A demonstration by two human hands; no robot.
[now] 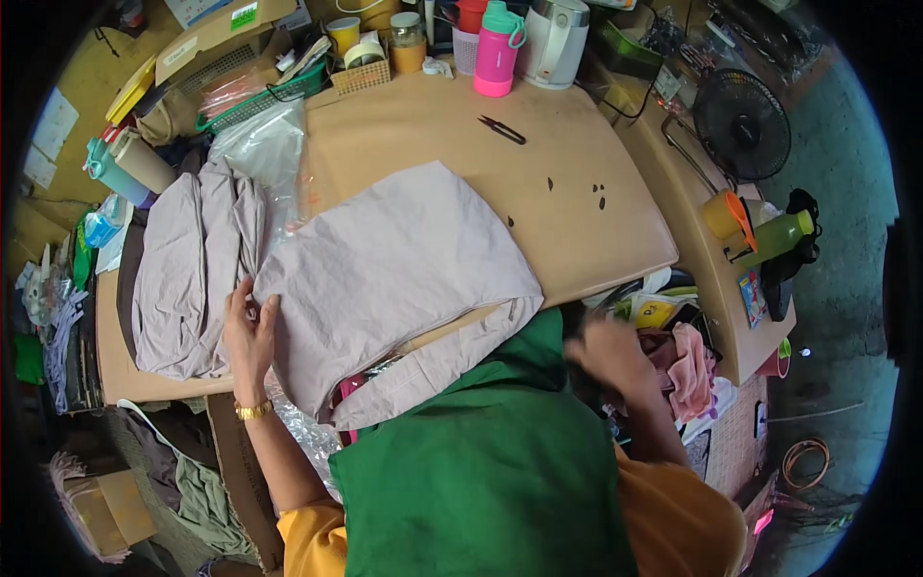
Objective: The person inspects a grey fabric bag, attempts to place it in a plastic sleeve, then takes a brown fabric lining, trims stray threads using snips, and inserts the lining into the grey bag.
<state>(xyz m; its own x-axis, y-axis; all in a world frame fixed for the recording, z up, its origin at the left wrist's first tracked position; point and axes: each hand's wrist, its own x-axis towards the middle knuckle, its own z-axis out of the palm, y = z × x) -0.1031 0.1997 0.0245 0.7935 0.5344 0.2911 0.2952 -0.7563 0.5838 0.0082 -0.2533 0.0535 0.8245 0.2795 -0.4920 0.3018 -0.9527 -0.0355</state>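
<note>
A pale lilac-grey cloth piece [404, 250] lies spread across the tan table, with a wide strap-like band [433, 370] curving along its near side and hanging over the front edge. My left hand [252, 332] rests at its left edge, thumb and fingers apart, and a gold watch or bracelet circles the wrist. Just left of that hand sits a folded heap of the same coloured cloth [197, 269]. Off the table's front edge at the right, my right hand [611, 354] is smeared by motion, near a pile of bags and cloth; its fingers cannot be made out.
Thread snips [503, 130] and several small dark scraps lie on the table [577, 240]. Along the back stand a pink bottle [495, 53], a white kettle [555, 43], jars and baskets. A black fan [741, 125] and green bottle [777, 236] are at right. A pink cloth [685, 370] lies below.
</note>
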